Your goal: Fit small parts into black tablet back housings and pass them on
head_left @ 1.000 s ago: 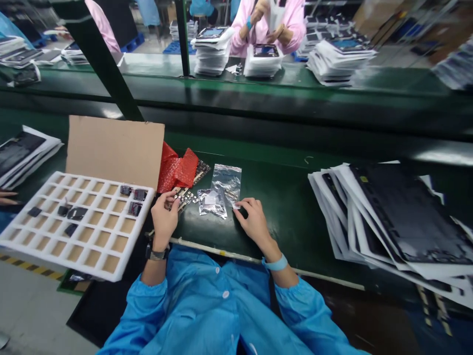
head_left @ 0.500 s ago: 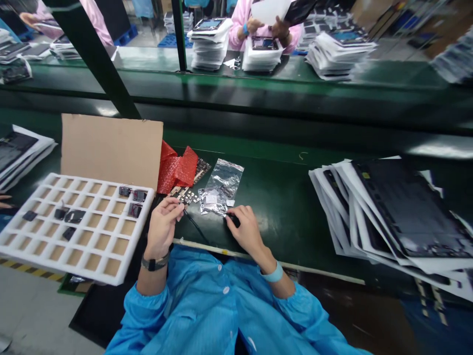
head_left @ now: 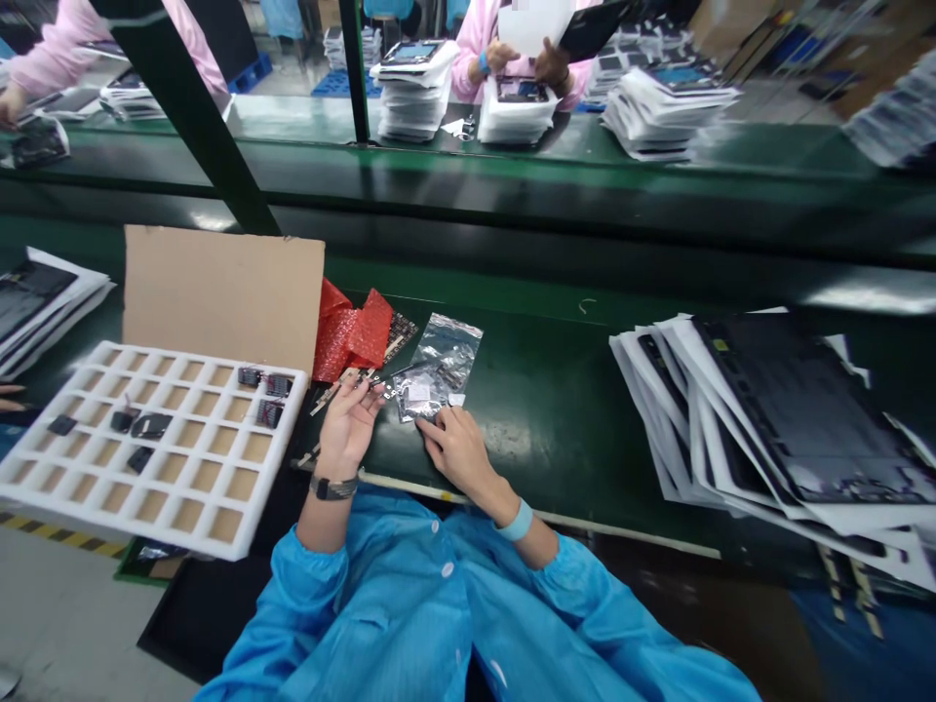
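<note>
- A circuit board strip (head_left: 351, 387) is pinched in the left hand (head_left: 347, 439), just beside a foam tray (head_left: 157, 507).
- The right hand (head_left: 454, 453) is loosely curled, nothing seen held, fingertips touching a silver bag (head_left: 439, 361) on the surface (head_left: 541, 439).

glossy silver antistatic bag (head_left: 437, 369), matt cardboard (head_left: 223, 297), white foam tray (head_left: 146, 453).
</note>
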Tool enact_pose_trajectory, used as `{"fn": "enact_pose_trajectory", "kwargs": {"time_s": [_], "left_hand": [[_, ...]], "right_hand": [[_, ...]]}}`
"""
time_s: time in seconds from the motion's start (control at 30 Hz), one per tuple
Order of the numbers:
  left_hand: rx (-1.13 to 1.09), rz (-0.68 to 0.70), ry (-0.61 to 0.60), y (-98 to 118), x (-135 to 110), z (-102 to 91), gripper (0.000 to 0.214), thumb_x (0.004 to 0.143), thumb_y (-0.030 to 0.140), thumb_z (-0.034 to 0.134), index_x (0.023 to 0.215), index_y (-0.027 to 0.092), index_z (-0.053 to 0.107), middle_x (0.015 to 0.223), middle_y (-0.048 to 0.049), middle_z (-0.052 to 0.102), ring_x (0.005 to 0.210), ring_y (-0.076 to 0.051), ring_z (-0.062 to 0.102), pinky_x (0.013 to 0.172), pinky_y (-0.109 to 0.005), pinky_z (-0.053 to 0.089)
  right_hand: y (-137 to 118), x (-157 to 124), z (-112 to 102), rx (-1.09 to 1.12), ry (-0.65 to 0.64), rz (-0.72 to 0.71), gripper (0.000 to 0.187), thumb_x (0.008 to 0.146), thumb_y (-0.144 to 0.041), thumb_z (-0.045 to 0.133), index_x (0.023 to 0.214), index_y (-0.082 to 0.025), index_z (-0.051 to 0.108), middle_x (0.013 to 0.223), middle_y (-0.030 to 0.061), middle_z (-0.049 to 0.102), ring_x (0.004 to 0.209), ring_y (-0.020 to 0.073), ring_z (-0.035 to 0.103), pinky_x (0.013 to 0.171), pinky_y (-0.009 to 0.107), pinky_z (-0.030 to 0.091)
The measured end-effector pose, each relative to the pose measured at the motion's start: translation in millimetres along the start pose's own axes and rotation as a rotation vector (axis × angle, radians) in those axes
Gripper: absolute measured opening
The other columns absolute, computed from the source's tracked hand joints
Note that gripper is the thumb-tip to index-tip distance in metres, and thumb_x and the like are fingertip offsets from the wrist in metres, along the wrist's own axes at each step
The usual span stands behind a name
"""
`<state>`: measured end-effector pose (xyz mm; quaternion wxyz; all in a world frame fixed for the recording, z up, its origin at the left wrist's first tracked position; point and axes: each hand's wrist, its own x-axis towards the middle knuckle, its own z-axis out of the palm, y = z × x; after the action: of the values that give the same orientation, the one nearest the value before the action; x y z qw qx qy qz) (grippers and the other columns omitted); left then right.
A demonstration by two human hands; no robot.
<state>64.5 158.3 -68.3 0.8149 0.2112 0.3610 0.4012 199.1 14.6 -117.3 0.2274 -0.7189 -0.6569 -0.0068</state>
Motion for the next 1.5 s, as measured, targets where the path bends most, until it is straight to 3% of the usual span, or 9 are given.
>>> {"fn": "enact_pose_trajectory", "kwargs": {"time_s": [0.2, 0.37, 0.53, 0.63, 0.87, 1.03, 1.2, 1.5], "left_hand": [[0.076, -0.009, -0.043, -27, 24, 9.5, 0.02, 0.072, 0.007, 0.079, 0.077, 0.017, 0.063, 0.076, 0.0003, 0.071, 0.077, -0.014, 0.071, 0.088, -0.031, 0.053], [0.125, -0.029, -0.021, -37, 33, 10.7, 0.022, 0.065, 0.005, 0.082, 0.074, 0.016, 0.064, 0.073, 0.0004, 0.072, 0.073, -0.012, 0.069, 0.087, -0.03, 0.053], [0.167, -0.029, -0.016, -38, 32, 6.7, 0.026, 0.06, 0.004, 0.084, 0.076, 0.015, 0.066, 0.073, -0.0001, 0.072, 0.071, -0.012, 0.068, 0.084, -0.029, 0.052], [0.184, -0.038, -0.015, -38, 33, 6.1, 0.027, 0.059, 0.004, 0.084, 0.076, 0.014, 0.066, 0.073, -0.0002, 0.071, 0.069, -0.012, 0.068, 0.082, -0.028, 0.052], [0.219, -0.073, -0.024, -36, 35, 3.6, 0.027, 0.059, 0.004, 0.085, 0.075, 0.014, 0.067, 0.069, -0.0005, 0.071, 0.066, -0.012, 0.066, 0.077, -0.028, 0.051], [0.236, -0.081, -0.03, -35, 36, 2.7, 0.029, 0.058, 0.005, 0.086, 0.076, 0.014, 0.066, 0.07, -0.0002, 0.071, 0.067, -0.013, 0.067, 0.078, -0.029, 0.052], [0.242, -0.089, -0.031, -34, 36, 2.9, 0.028, 0.057, 0.004, 0.085, 0.076, 0.014, 0.067, 0.069, -0.0007, 0.071, 0.067, -0.012, 0.067, 0.075, -0.026, 0.051], [0.236, -0.111, -0.039, -32, 38, 1.5, 0.028, 0.056, 0.003, 0.085, 0.075, 0.013, 0.067, 0.067, -0.0014, 0.072, 0.066, -0.013, 0.068, 0.075, -0.028, 0.054]], "right_hand": [[-1, -4, 5, -0.142, -0.011, -0.047, 0.035, 0.095, -0.011, 0.053, 0.127, -0.015, 0.067, 0.088, 0.0112, 0.057, 0.085, 0.0265, 0.048, 0.07, 0.036, 0.039], [4, 2, 9, -0.234, 0.004, -0.117, 0.035, 0.098, -0.011, 0.05, 0.13, -0.012, 0.066, 0.087, 0.0115, 0.058, 0.083, 0.0263, 0.049, 0.071, 0.036, 0.041], [14, 16, 1, -0.279, -0.015, -0.228, 0.031, 0.103, -0.012, 0.045, 0.127, -0.012, 0.065, 0.088, 0.0116, 0.061, 0.085, 0.0256, 0.051, 0.074, 0.036, 0.041], [18, 24, -2, -0.265, -0.044, -0.283, 0.026, 0.102, -0.009, 0.047, 0.116, -0.01, 0.068, 0.089, 0.0131, 0.062, 0.085, 0.0258, 0.051, 0.073, 0.037, 0.04], [29, 38, 5, -0.219, -0.081, -0.317, 0.023, 0.101, -0.008, 0.048, 0.101, -0.014, 0.07, 0.091, 0.013, 0.064, 0.084, 0.026, 0.052, 0.071, 0.037, 0.039], [36, 39, 7, -0.194, -0.09, -0.361, 0.026, 0.103, -0.01, 0.045, 0.101, -0.015, 0.07, 0.086, 0.0105, 0.063, 0.083, 0.0238, 0.052, 0.071, 0.036, 0.039], [40, 38, 4, -0.252, -0.073, -0.417, 0.032, 0.105, -0.011, 0.038, 0.114, -0.012, 0.069, 0.087, 0.0111, 0.063, 0.082, 0.0238, 0.052, 0.07, 0.036, 0.038], [50, 54, 5, -0.243, -0.11, -0.513, 0.036, 0.106, -0.011, 0.036, 0.097, -0.013, 0.071, 0.081, 0.0096, 0.063, 0.074, 0.0217, 0.051, 0.066, 0.035, 0.038]]}}
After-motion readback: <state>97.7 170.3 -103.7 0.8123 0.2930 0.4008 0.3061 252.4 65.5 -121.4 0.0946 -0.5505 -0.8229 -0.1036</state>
